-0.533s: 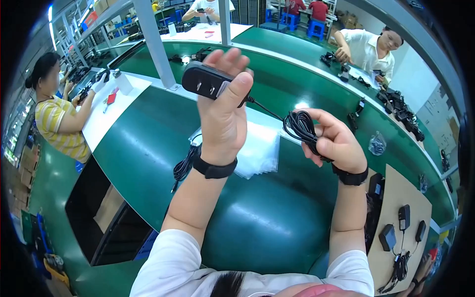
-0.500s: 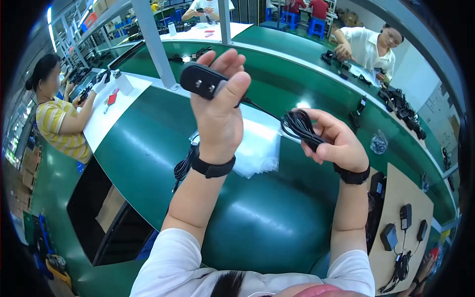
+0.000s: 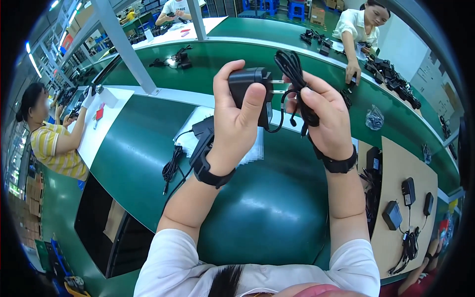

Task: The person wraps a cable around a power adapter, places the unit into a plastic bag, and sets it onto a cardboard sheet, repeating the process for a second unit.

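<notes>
There is one black adapter [image 3: 239, 83] at twelve o'clock, one coiled cable [image 3: 291, 69] at one, two clear bags [image 3: 374, 120] toward three, three adapters [image 3: 392, 216] at four, and two black wristbands [image 3: 341, 163].

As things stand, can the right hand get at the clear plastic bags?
Probably not freely: the right hand holds a coiled black cable. The left hand, holding the adapter, hides part of the clear plastic bags, but their right side shows.

The adapter [image 3: 246, 78] is smooth plastic, its prongs [image 3: 278, 91] shiny metal — the tabletop [image 3: 267, 222] glossy.
</notes>
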Motion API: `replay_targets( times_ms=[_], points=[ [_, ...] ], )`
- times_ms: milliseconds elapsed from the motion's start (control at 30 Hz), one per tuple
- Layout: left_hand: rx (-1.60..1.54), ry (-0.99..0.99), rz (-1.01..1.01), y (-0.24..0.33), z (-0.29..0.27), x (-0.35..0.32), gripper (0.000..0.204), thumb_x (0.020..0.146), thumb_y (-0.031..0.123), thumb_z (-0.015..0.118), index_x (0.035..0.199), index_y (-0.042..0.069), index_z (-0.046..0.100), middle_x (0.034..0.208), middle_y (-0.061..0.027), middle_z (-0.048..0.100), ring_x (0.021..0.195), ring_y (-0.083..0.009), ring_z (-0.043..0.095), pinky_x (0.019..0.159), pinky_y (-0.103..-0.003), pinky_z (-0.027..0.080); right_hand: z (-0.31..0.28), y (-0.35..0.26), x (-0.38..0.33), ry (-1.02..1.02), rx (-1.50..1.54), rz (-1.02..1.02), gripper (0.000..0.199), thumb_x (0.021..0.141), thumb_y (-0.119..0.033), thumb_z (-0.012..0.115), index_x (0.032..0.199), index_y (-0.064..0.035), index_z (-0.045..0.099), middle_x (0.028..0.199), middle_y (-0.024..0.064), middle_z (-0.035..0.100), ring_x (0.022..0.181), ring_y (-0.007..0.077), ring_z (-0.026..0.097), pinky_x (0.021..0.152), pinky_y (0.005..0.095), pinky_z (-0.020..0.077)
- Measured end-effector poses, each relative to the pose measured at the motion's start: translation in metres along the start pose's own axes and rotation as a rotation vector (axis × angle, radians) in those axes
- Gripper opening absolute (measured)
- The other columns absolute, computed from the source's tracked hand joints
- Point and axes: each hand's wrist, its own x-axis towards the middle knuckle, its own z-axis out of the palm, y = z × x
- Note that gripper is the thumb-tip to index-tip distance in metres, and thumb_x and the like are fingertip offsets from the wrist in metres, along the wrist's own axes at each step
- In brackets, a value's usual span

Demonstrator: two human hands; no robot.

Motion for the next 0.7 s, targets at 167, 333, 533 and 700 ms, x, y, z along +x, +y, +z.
replay_targets(
  times_ms=[167, 333, 533, 700],
  points=[
    [0.036, 0.074, 0.074, -0.007, -0.003, -0.002, 0.053, 0.085, 0.038, 0.056, 0.121, 0.007, 0.032, 0.093, -0.0062, 0.051, 0.078, -0.01, 0.052, 0.064, -0.02, 0.045, 0.008, -0.001, -0.004, -0.13, -0.233, -0.007, 0.039, 0.085, -0.011, 0.049, 0.12, 0.0067, 0.046, 0.096, 0.0084, 0.056, 0.073, 0.0115, 0.051, 0.067, 0.0236, 0.0433],
    [0.009, 0.089, 0.074, -0.005, -0.006, -0.003, 0.054, 0.084, 0.038, 0.056, 0.12, 0.007, 0.032, 0.091, -0.0067, 0.052, 0.074, -0.0102, 0.053, 0.062, -0.02, 0.045, 0.008, 0.008, -0.004, -0.204, -0.718, -0.227, 0.033, 0.087, -0.015, 0.049, 0.114, 0.0034, 0.05, 0.093, 0.0071, 0.051, 0.072, 0.0127, 0.049, 0.065, 0.0233, 0.0414],
    [0.191, 0.058, 0.07, -0.012, -0.001, -0.007, 0.063, 0.074, 0.041, 0.067, 0.117, 0.008, 0.035, 0.089, -0.0079, 0.054, 0.074, -0.0136, 0.055, 0.064, -0.024, 0.047, 0.009, 0.016, -0.004, -0.259, -1.101, -0.255, 0.019, 0.073, 0.0, 0.055, 0.091, 0.0041, 0.052, 0.088, 0.0187, 0.052, 0.077, 0.0371, 0.051, 0.068, 0.0351, 0.0447],
    [0.47, -0.097, 0.329, -0.007, -0.007, -0.003, 0.076, 0.054, 0.031, 0.084, 0.11, 0.008, 0.039, 0.091, -0.0074, 0.054, 0.077, -0.0148, 0.057, 0.066, -0.026, 0.049, 0.004, 0.024, -0.004, -0.313, -1.134, -0.291, 0.018, 0.074, 0.0, 0.056, 0.091, 0.003, 0.052, 0.089, 0.0179, 0.052, 0.079, 0.0348, 0.053, 0.069, 0.0351, 0.0456]
  ],
)
